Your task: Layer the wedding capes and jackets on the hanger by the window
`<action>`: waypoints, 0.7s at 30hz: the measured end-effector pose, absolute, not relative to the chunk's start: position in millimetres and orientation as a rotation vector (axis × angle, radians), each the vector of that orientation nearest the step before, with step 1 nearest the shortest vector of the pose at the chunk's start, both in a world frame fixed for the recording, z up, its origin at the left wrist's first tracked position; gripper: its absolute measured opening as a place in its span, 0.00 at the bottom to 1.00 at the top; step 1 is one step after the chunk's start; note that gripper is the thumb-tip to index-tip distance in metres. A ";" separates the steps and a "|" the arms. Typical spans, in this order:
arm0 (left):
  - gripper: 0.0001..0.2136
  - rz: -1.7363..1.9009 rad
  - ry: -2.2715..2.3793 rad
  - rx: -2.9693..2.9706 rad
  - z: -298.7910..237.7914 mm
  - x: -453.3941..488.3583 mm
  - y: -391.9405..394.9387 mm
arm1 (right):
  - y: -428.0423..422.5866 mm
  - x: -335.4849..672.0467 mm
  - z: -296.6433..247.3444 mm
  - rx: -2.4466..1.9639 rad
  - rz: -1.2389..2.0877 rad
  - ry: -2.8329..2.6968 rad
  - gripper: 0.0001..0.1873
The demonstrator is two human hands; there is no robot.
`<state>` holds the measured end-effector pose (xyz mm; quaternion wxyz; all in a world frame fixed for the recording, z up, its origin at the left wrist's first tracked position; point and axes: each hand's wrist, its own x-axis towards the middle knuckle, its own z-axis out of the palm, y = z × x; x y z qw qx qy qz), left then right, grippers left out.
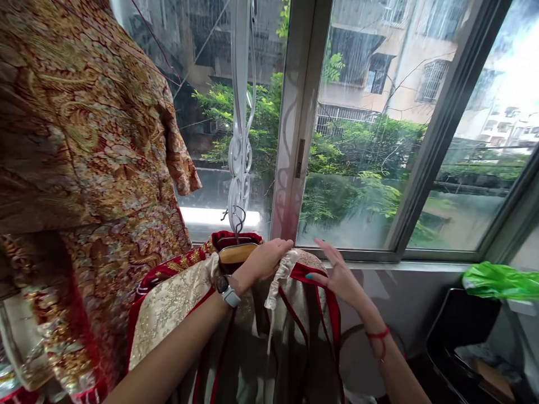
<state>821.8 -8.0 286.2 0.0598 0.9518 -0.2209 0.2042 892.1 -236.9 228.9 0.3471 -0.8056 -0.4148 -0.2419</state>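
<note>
A cream and gold garment [177,303] with red trim hangs on a wooden hanger [236,253] in front of the window. My left hand [265,259] is closed on the garment's collar and a white lace strip [280,278] near the hanger. It wears a watch at the wrist. My right hand [337,275] lies open with fingers stretched out, resting on the garment's right shoulder by the red edge. A red string circles that wrist.
A red and gold brocade robe [84,168] hangs at the left. A white ornate metal piece [240,146] holds the hanger hook. The window frame [295,123] stands behind. A green plastic bag [501,280] and a black chair [458,336] are at the right.
</note>
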 end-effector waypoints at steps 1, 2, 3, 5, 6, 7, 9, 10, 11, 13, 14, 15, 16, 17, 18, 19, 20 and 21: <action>0.09 0.610 -0.684 2.880 287.1 821.4 -6.9 | -223.9 893.5 233.0 -2.116 -0.598 -1.178 0.36; 0.11 0.612 -0.705 2.872 288.4 819.2 -5.1 | -211.0 893.6 234.3 -2.149 -0.571 -1.245 0.35; 0.14 0.630 -0.728 2.847 289.4 814.1 -2.5 | -199.6 892.8 233.1 -2.181 -0.560 -1.269 0.34; 0.17 0.726 -0.714 2.740 286.2 793.4 3.5 | -184.2 890.0 226.4 -2.234 -0.588 -1.228 0.29; 0.17 0.815 -0.637 2.655 279.7 777.8 6.0 | -180.4 888.8 222.3 -2.251 -0.615 -1.201 0.27; 0.16 0.916 -0.511 2.553 268.6 759.6 7.4 | -178.7 887.9 218.4 -2.261 -0.642 -1.192 0.26; 0.14 1.075 -0.163 2.328 231.3 721.4 5.6 | -178.5 887.6 212.7 -2.274 -0.690 -1.195 0.25; 0.12 1.068 -0.020 2.255 206.2 704.8 2.4 | -179.0 888.0 211.1 -2.281 -0.706 -1.203 0.26; 0.11 0.966 0.068 2.220 178.5 691.7 -1.8 | -179.3 888.4 210.1 -2.285 -0.717 -1.209 0.26; 0.15 0.653 0.222 2.152 122.9 679.1 -11.0 | -180.1 888.0 209.2 -2.283 -0.727 -1.211 0.29; 0.18 0.547 0.330 2.097 98.6 679.5 -15.0 | -181.0 886.5 208.7 -2.276 -0.734 -1.203 0.30; 0.20 0.479 0.401 2.059 78.5 683.5 -18.5 | -182.7 883.5 207.6 -2.263 -0.746 -1.190 0.31; 0.21 0.442 0.455 2.009 63.4 690.1 -21.3 | -185.1 878.6 205.5 -2.241 -0.762 -1.175 0.31; 0.22 0.431 0.489 1.956 53.4 697.9 -23.6 | -188.1 871.5 201.9 -2.206 -0.781 -1.154 0.31; 0.22 0.435 0.506 1.899 48.1 706.1 -25.5 | -191.3 862.2 196.6 -2.154 -0.807 -1.115 0.30; 0.22 0.447 0.515 1.841 46.6 713.7 -27.0 | -194.1 850.8 189.5 -2.084 -0.843 -1.052 0.29; 0.22 0.455 0.516 1.788 47.6 720.2 -28.1 | -195.8 837.6 180.6 -1.998 -0.883 -0.968 0.27; 0.23 0.467 0.514 1.745 50.0 725.5 -28.9 | -196.0 823.5 170.5 -1.912 -0.918 -0.868 0.24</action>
